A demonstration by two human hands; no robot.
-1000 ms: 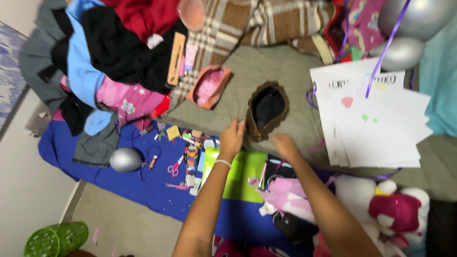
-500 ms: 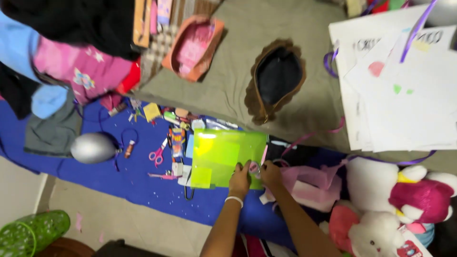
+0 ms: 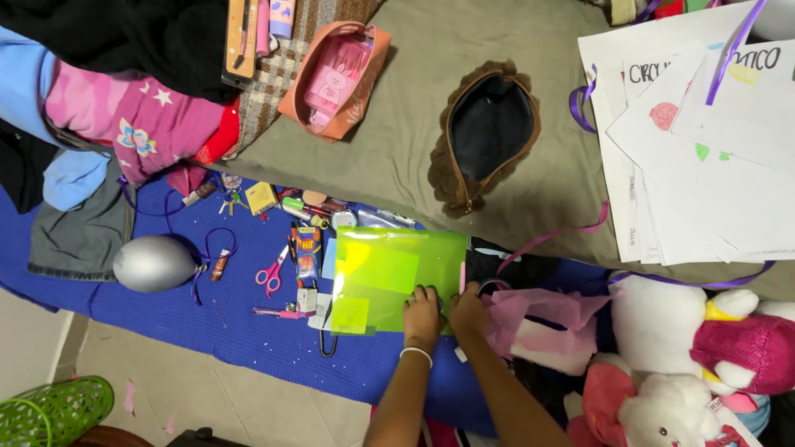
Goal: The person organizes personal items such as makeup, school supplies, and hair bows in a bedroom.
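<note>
My left hand point(image 3: 422, 313), with a white band at the wrist, lies with curled fingers on the lower right edge of a translucent green plastic folder point(image 3: 389, 273). The folder rests on a blue blanket point(image 3: 166, 310). My right hand point(image 3: 469, 310) is pressed close beside the left one at the folder's right corner, next to a thin pink pen point(image 3: 461, 277). Its fingers are curled downward and hide whatever is under them. Crumpled pink tissue paper point(image 3: 538, 310) lies just to the right of it.
Pink scissors point(image 3: 271, 273), small stationery point(image 3: 308, 248) and a silver balloon point(image 3: 153, 263) lie left of the folder. Beyond it are an open brown pouch point(image 3: 489, 132), an orange pencil case point(image 3: 335, 79), white paper sheets point(image 3: 704, 165) and piled clothes point(image 3: 124, 99). Plush toys point(image 3: 704, 348) sit right; a green basket point(image 3: 54, 410) stands lower left.
Both hands came back from beside the brown pouch to the green folder's lower right corner. In the last half second they settled a little lower on that edge.
</note>
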